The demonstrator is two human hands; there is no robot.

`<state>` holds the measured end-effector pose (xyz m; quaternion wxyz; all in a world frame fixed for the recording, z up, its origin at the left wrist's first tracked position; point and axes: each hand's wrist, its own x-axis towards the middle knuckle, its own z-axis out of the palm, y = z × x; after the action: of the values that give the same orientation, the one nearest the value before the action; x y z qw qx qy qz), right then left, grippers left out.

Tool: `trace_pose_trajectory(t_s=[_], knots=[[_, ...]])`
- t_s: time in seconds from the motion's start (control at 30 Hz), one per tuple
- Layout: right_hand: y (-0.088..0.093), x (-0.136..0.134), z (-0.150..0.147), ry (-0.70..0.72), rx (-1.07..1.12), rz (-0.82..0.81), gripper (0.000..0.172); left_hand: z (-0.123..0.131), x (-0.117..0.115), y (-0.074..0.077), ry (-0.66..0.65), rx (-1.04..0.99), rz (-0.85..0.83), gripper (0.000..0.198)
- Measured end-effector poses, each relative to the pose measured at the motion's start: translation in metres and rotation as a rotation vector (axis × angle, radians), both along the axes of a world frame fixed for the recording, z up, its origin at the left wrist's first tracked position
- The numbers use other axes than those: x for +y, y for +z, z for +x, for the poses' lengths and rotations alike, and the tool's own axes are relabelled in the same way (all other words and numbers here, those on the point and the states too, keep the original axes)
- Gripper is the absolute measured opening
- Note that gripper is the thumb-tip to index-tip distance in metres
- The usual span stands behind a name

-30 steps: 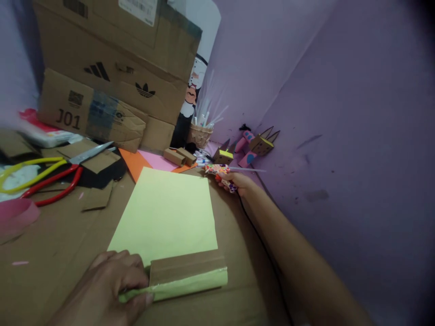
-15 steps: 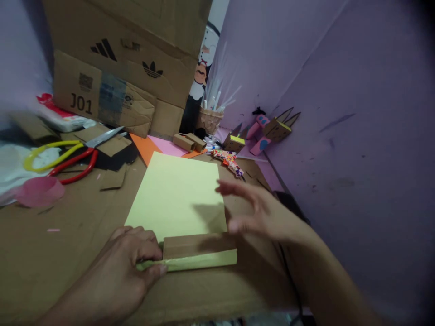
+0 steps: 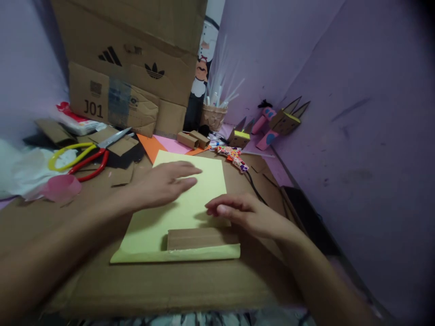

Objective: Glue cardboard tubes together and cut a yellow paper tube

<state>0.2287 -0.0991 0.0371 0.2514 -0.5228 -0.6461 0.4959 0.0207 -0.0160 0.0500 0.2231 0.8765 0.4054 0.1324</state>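
A sheet of yellow paper (image 3: pixel 146 231) lies on the cardboard-covered table, its near edge folded up. Along that fold rests a long brown cardboard piece (image 3: pixel 203 239), covering the right part of the near edge. My left hand (image 3: pixel 168 181) hovers over the upper left of the sheet with fingers stretched forward and nothing in them. Just above the sheet's right side, behind the cardboard piece, is my right hand (image 3: pixel 243 212). Its fingers are loosely curled with thumb and forefinger apart, and it holds nothing.
Scissors (image 3: pixel 102 147) with yellow and red handles lie at left beside a pink tape roll (image 3: pixel 64 187). A hot glue gun (image 3: pixel 234 157) in patterned wrapping lies beyond the sheet. Cardboard boxes (image 3: pixel 132 97) stand behind. Cardboard figures (image 3: pixel 285 121) lean by the right wall.
My left hand has let go of the paper's folded near edge and moved up and right over the sheet. My right hand has shifted slightly left and lower, its fingers more curled.
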Motion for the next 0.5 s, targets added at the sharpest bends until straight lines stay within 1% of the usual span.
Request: trace_pose_trajectory(t_s=[0.03,0.07,0.13,0.2,0.27,0.37,0.5], knots=[[0.001,0.006,-0.005,0.091,-0.019,-0.041,0.029,0.014,0.01,-0.007,-0.169,0.064,0.065,0.043],[0.001,0.011,-0.009,0.177,-0.037,-0.075,0.03,0.027,0.019,-0.015,-0.27,0.126,0.132,0.043],[-0.001,0.02,-0.016,0.297,-0.066,-0.099,0.034,0.046,0.028,-0.033,-0.372,0.229,0.19,0.044],[-0.004,0.025,-0.02,0.348,-0.072,-0.091,0.038,0.054,0.031,-0.049,-0.393,0.27,0.221,0.045],[-0.008,0.026,-0.021,0.358,-0.07,-0.095,0.041,0.055,0.03,-0.06,-0.381,0.263,0.236,0.046],[-0.013,0.023,-0.019,0.364,-0.074,-0.137,0.04,0.053,0.03,-0.066,-0.369,0.243,0.239,0.047],[-0.016,0.017,-0.019,0.328,-0.093,-0.179,0.034,0.053,0.031,-0.067,-0.362,0.241,0.23,0.046]])
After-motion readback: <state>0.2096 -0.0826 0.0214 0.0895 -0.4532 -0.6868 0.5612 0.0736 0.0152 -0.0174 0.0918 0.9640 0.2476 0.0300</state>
